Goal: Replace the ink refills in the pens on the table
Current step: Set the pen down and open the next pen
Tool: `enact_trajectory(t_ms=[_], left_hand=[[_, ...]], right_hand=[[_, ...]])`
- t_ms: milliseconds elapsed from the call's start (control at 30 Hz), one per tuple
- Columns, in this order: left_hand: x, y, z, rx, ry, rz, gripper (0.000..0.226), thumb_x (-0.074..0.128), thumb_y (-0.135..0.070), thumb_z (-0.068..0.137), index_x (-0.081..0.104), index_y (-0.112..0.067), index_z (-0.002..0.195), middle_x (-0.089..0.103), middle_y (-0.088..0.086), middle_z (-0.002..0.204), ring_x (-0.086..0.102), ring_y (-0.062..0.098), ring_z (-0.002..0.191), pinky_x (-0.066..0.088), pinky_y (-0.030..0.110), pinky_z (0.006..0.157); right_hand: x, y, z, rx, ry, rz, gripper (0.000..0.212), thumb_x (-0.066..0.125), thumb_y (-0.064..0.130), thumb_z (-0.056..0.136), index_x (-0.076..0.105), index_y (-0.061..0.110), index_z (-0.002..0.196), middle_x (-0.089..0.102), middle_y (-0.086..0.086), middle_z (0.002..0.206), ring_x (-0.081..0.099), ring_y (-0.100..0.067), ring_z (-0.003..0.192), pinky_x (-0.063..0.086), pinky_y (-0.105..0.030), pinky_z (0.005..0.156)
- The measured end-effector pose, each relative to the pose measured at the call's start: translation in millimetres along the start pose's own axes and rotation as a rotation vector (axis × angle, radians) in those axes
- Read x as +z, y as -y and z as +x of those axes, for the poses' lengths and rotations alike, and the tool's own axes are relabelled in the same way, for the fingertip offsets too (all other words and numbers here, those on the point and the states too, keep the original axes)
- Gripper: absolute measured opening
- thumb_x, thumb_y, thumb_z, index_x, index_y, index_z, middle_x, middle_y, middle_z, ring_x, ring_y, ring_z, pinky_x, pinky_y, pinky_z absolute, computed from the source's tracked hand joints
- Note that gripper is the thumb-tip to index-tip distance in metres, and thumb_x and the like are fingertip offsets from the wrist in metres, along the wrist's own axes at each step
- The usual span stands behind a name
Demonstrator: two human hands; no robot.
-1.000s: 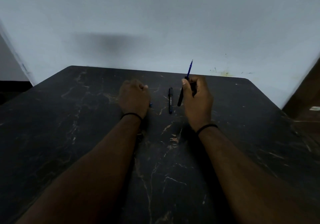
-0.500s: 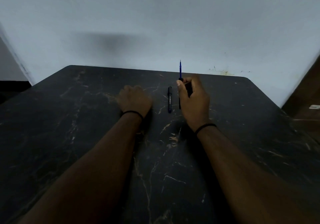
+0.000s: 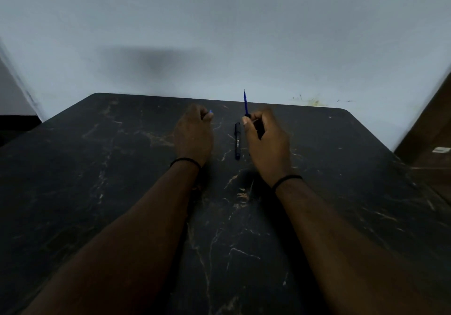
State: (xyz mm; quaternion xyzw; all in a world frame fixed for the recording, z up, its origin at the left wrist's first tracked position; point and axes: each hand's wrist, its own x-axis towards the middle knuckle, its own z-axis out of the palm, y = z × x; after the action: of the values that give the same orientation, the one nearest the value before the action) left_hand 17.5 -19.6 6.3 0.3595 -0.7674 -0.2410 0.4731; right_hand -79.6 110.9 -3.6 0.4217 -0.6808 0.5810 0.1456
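Head view: blue refill upright, tip up, in right hand.

Right hand grips a pen barrel, blue refill sticking upright from it. Left hand curled — small blue piece at its fingertips. Black pen lies on the dark marbled surface between the hands.

A pen lay on the table between the hands: left hand at nine o'clock, right hand at three o'clock, gripping a refill pointing toward twelve o'clock.
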Motion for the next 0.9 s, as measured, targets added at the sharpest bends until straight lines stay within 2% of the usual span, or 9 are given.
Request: enact_trajectory(t_ms=[33, 100, 167, 233, 300, 367, 433, 700, 900], left_hand=[[0.0, -0.8, -0.2, -0.015, -0.006, -0.099, 0.013, 0.052, -0.022, 0.099, 0.060, -0.015, 0.105, 0.065, 0.005, 0.099, 0.061, 0.017, 0.088, 0.052, 0.035, 0.079], [-1.8, -1.9, 0.1, -0.045, -0.022, -0.223, 0.022, 0.050, -0.016, 0.099, 0.062, -0.012, 0.117, 0.068, 0.005, 0.104, 0.063, 0.013, 0.094, 0.051, 0.025, 0.084], [-2.9, -3.8, 1.4, -0.087, -0.048, -0.318, 0.020, 0.051, -0.013, 0.099, 0.064, -0.011, 0.114, 0.069, 0.005, 0.097, 0.063, 0.010, 0.089, 0.051, 0.022, 0.082], [-3.7, -6.8, 3.1, -0.182, -0.065, -0.499, 0.016, 0.052, -0.012, 0.099, 0.065, -0.005, 0.108, 0.071, 0.011, 0.091, 0.061, 0.007, 0.069, 0.052, 0.024, 0.067], [-6.6, -10.5, 3.4, -0.353, -0.041, -0.743, 0.017, 0.052, -0.013, 0.100, 0.064, -0.001, 0.101, 0.071, 0.013, 0.087, 0.044, 0.004, 0.043, 0.039, 0.020, 0.042], [-10.7, -13.5, 2.5, -0.519, 0.021, -0.989, 0.014, 0.051, -0.014, 0.100, 0.059, -0.006, 0.091, 0.071, 0.012, 0.089, 0.032, 0.005, 0.037, 0.026, 0.016, 0.036], [-13.5, -13.5, 2.1, -0.624, 0.053, -1.140, 0.010, 0.052, -0.014, 0.099, 0.055, -0.011, 0.089, 0.070, 0.013, 0.095, 0.031, 0.006, 0.037, 0.025, 0.014, 0.036], [-11.6, -7.6, 2.4, -0.597, 0.145, -1.190, 0.013, 0.052, -0.012, 0.099, 0.056, -0.010, 0.087, 0.073, 0.010, 0.091, 0.030, 0.006, 0.037, 0.025, 0.015, 0.036], [-9.6, -4.3, 1.5, -0.533, 0.189, -1.162, 0.012, 0.053, -0.013, 0.098, 0.058, -0.007, 0.089, 0.071, 0.016, 0.101, 0.031, 0.007, 0.036, 0.027, 0.016, 0.036]], right_hand=[[1.0, -0.7, 0.2, -0.009, 0.007, -0.013, 0.018, 0.051, 0.054, 0.094, 0.054, 0.036, 0.095, 0.060, 0.020, 0.074, 0.059, 0.007, 0.073, 0.039, -0.008, 0.056], [3.1, -2.8, 0.5, -0.025, 0.031, -0.032, 0.016, 0.050, 0.055, 0.094, 0.052, 0.039, 0.094, 0.061, 0.020, 0.076, 0.059, 0.006, 0.073, 0.039, -0.010, 0.055], [5.1, -5.3, 0.4, -0.042, 0.062, -0.059, 0.013, 0.050, 0.054, 0.093, 0.051, 0.041, 0.092, 0.061, 0.024, 0.085, 0.060, 0.008, 0.072, 0.039, -0.012, 0.053], [6.7, -7.9, 0.4, -0.054, 0.097, -0.075, 0.014, 0.051, 0.054, 0.092, 0.053, 0.040, 0.091, 0.060, 0.027, 0.088, 0.060, 0.009, 0.071, 0.042, -0.016, 0.052], [8.0, -10.9, 1.2, -0.069, 0.114, -0.081, 0.017, 0.052, 0.054, 0.090, 0.056, 0.039, 0.095, 0.061, 0.022, 0.090, 0.060, 0.005, 0.075, 0.050, -0.023, 0.055], [8.7, -13.8, 2.2, -0.079, 0.119, -0.086, 0.017, 0.054, 0.053, 0.088, 0.057, 0.039, 0.098, 0.063, 0.016, 0.086, 0.061, 0.000, 0.076, 0.056, -0.033, 0.064], [8.9, -15.3, 2.7, -0.082, 0.125, -0.088, 0.015, 0.056, 0.052, 0.087, 0.058, 0.040, 0.097, 0.064, 0.015, 0.084, 0.062, -0.003, 0.078, 0.057, -0.037, 0.068], [10.4, -18.3, 2.2, -0.132, 0.107, -0.132, 0.013, 0.060, 0.048, 0.085, 0.059, 0.039, 0.094, 0.061, 0.018, 0.085, 0.057, 0.001, 0.082, 0.054, -0.030, 0.069], [10.4, -18.3, 1.5, -0.149, 0.099, -0.134, 0.013, 0.060, 0.045, 0.085, 0.060, 0.036, 0.095, 0.059, 0.021, 0.082, 0.056, -0.001, 0.081, 0.053, -0.028, 0.070]])
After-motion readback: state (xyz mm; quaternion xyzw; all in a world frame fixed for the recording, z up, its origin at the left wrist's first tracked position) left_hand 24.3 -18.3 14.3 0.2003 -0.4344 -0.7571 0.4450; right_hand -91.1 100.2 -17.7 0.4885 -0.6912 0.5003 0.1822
